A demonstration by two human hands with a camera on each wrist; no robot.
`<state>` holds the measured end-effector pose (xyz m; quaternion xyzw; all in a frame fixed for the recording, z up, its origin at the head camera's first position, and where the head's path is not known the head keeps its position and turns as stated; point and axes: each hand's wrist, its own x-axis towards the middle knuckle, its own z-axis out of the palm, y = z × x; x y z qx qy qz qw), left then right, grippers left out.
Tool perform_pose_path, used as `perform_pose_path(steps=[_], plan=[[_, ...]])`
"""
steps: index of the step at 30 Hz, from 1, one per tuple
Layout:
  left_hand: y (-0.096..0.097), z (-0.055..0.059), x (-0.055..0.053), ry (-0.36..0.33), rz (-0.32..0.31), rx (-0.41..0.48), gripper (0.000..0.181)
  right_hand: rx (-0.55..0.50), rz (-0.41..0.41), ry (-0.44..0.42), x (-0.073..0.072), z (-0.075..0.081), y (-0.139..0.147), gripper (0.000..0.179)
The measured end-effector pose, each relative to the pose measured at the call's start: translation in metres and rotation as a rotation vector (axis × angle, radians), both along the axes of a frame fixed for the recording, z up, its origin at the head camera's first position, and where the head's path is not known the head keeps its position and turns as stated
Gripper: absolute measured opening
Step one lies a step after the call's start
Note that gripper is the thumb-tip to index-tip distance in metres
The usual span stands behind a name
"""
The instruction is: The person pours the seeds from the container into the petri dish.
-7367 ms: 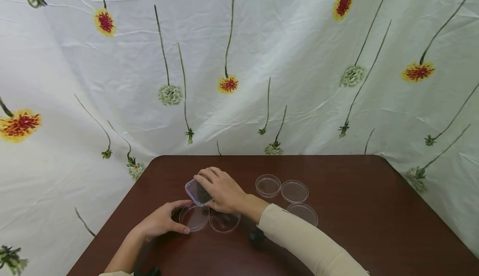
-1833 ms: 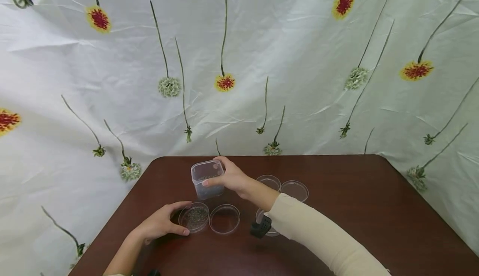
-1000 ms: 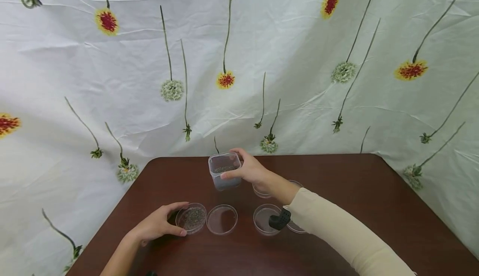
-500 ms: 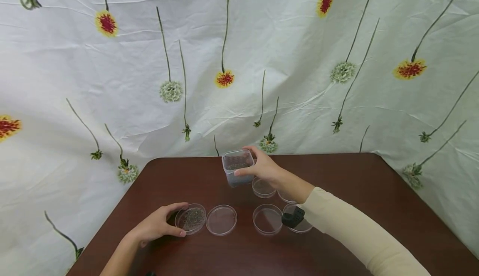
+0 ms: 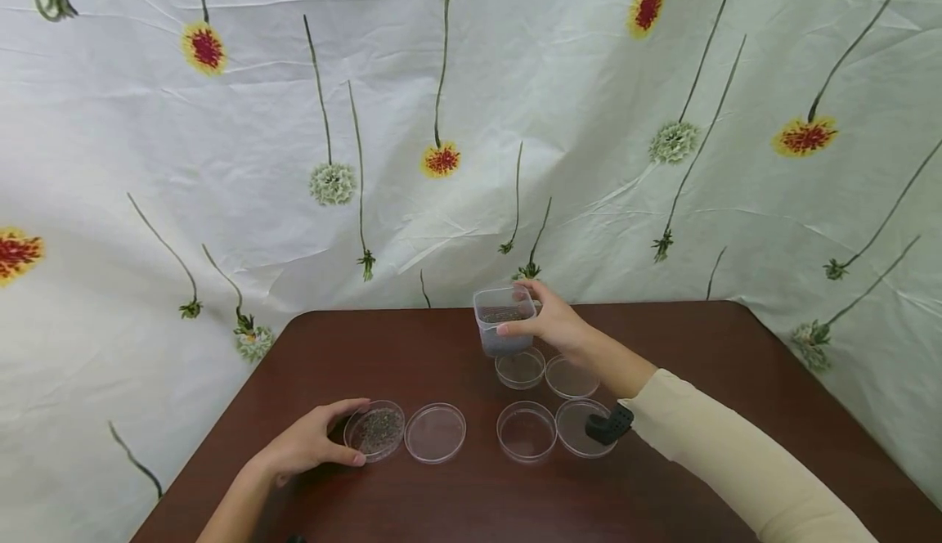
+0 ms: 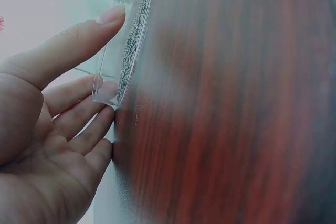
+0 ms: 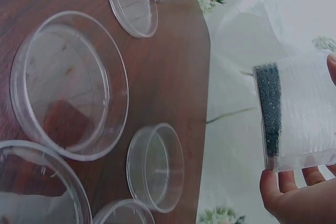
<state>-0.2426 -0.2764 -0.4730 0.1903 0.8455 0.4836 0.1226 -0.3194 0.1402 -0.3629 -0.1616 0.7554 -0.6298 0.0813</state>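
Note:
My left hand rests on the table, holding a clear petri dish between thumb and fingers. Small dark grains cover the bottom of this dish; the left wrist view shows them as a thin layer. Raised at the back of the table, my right hand grips a clear square plastic container, upright and without a lid on top. Dark grains lie in its bottom part. In the head view the container overlaps the back edge of an empty petri dish.
An empty shallow dish lies right beside the filled one. Further right are three more empty round dishes: a front one, its neighbour partly behind the black wrist camera, and one behind. A flowered cloth hangs behind the table.
Earlier, my right hand tilted the container over the left dish, which now holds grains. Since then it has turned the container upright and carried it right. My left hand has stayed at the dish.

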Motion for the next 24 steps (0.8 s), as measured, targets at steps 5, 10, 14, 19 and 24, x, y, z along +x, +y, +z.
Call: perform_pose_path(steps=[5, 10, 14, 19, 24], plan=[[0.007, 0.000, -0.003, -0.011, 0.018, 0.006, 0.089, 0.002, 0.018, -0.002, -0.014, 0.003, 0.023, 0.090], [0.016, 0.001, -0.007, -0.015, 0.049, 0.011, 0.089, -0.012, 0.029, 0.006, -0.028, 0.006, 0.044, 0.092], [0.022, 0.003, -0.011, -0.013, 0.071, 0.003, 0.089, -0.003, 0.030, 0.009, -0.041, 0.005, 0.060, 0.091], [0.031, 0.003, -0.015, -0.007, 0.088, -0.006, 0.089, 0.030, 0.033, 0.010, -0.055, 0.002, 0.081, 0.090], [0.040, 0.003, -0.019, -0.012, 0.110, -0.001, 0.089, 0.033, 0.057, 0.022, -0.070, 0.000, 0.101, 0.091]])
